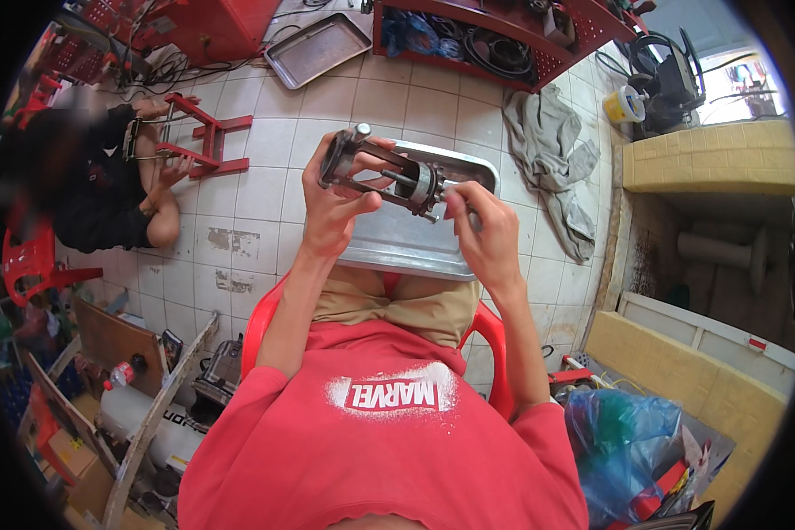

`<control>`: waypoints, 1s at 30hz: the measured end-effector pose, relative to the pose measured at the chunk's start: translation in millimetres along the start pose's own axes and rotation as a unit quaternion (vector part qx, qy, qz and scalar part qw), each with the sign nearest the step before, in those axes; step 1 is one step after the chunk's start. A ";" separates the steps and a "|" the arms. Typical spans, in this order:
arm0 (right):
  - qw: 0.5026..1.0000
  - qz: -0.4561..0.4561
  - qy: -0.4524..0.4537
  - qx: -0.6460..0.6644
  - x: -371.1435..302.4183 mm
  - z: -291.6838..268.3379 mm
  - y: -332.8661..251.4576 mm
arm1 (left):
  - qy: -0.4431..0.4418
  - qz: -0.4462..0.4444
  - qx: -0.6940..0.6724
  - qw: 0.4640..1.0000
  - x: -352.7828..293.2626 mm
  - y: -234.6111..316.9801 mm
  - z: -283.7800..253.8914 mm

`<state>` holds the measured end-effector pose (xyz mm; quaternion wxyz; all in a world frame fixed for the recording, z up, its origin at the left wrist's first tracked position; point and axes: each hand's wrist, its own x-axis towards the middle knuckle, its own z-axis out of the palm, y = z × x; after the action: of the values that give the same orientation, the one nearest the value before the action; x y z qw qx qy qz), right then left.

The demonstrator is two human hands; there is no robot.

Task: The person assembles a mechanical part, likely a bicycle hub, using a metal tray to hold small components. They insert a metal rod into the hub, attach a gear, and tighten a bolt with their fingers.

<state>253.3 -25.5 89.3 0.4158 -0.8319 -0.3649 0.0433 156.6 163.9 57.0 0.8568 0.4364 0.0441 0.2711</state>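
A dark metal mechanical part [384,179] is held up over my lap. Two parallel bars join its end plate to a round, silvery collar with a rough rim, and a thin rod runs down the middle. My left hand [334,199] wraps round the end-plate side, thumb along the lower bar. At the collar end, my right hand [481,225] has its thumb and fingers pinched on a small bright end of the part. Beneath both hands, a shallow metal tray [397,252] rests on my thighs; the part and my hands cover some of it.
A second metal tray [318,51] lies on the tiled floor ahead, beside a red shelf unit [503,53]. A grey cloth [552,159] is spread at the right. To the left, another person [106,177] sits by a red metal stand [212,137]. A blue plastic bag [618,442] is at lower right.
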 end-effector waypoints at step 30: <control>0.928 0.161 0.010 0.336 -22.3 51.9 9.7 | 0.090 -0.118 -0.102 0.984 11.4 -35.6 32.7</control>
<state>223.1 -9.4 43.4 0.6620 -0.6913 -0.1859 0.2219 191.6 129.1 51.4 0.9154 0.3122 0.1447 0.2090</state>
